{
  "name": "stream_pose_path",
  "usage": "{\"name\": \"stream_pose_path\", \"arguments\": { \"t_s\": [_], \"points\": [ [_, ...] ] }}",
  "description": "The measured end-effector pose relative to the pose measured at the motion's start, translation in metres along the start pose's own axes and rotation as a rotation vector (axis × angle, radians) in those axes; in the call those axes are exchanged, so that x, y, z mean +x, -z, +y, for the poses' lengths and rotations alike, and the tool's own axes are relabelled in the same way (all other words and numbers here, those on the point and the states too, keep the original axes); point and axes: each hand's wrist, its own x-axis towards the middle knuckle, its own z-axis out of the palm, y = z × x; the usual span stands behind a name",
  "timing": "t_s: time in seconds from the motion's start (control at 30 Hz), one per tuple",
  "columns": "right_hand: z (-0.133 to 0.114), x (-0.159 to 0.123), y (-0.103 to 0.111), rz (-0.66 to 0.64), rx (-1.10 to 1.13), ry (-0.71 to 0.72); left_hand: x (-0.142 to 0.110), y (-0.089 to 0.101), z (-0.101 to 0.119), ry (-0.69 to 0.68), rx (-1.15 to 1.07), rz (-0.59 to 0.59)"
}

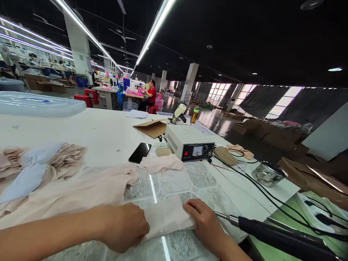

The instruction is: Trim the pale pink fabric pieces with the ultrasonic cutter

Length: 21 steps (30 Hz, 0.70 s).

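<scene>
A strip of thin pale pink fabric (167, 217) lies between my two hands on a clear sheet with a grey tile pattern (202, 174). My left hand (125, 224) is closed at the strip's left end, its fingertips hidden underneath. At the other end, my right hand (205, 224) pinches the fabric's edge between thumb and fingers. A black-handled tool with a thin metal tip (261, 228) rests just right of my right hand. More pink fabric (95, 185) spreads out to the left, and a small folded piece (163, 163) lies beyond the strip.
A white control box (190, 139) with a lit red switch stands behind the sheet, near a black phone (140, 152). Black cables (261, 186) run along the right side past a glass jar (268, 174). Bundled fabric tied with white cloth (40, 159) lies left. A person sits farther back.
</scene>
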Motion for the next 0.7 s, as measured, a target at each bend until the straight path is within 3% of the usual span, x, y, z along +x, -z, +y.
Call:
{"name": "stream_pose_path", "arguments": {
  "t_s": [0.23,0.3,0.4,0.5,0.57,0.7],
  "points": [
    [0.032,-0.007,0.014,0.085,-0.056,-0.265,0.019,0.015,0.003,-0.087,-0.050,0.025],
    [0.030,-0.012,0.019,0.128,-0.051,-0.279,0.034,0.016,0.006,-0.117,-0.048,0.137],
    [0.023,-0.029,0.028,0.185,-0.021,-0.252,0.062,0.012,0.007,-0.303,-0.047,0.347],
    [0.019,-0.053,0.035,0.190,-0.004,-0.202,0.086,0.003,0.003,-0.456,-0.027,0.405],
    [0.017,-0.064,0.038,0.173,0.001,-0.180,0.094,-0.004,0.000,-0.470,0.001,0.408],
    [0.014,-0.069,0.041,0.165,0.096,-0.221,0.095,-0.009,-0.004,-0.370,0.043,0.439]
  ]
}}
